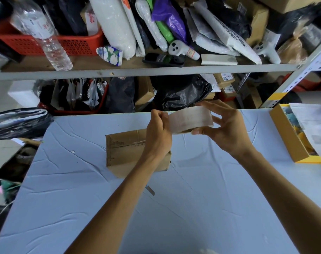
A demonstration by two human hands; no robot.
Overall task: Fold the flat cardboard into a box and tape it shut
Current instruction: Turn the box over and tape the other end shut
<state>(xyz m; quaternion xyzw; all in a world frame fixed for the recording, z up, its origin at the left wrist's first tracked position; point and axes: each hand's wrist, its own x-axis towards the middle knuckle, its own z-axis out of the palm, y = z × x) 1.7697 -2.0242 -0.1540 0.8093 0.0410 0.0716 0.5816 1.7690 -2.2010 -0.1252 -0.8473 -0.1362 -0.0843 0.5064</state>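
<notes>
The right hand grips the tape roll above the table's far edge, while the left hand pinches the roll's left side. The box sits folded on the table, below the left hand.

Brown cardboard box, printed with rows of dark dashes, against a pale blue tablecloth; the tape roll is milky white. Behind: a red lattice-patterned basket, a purple bag, a glossy black bag, and a yellow-edged tan carton.
</notes>
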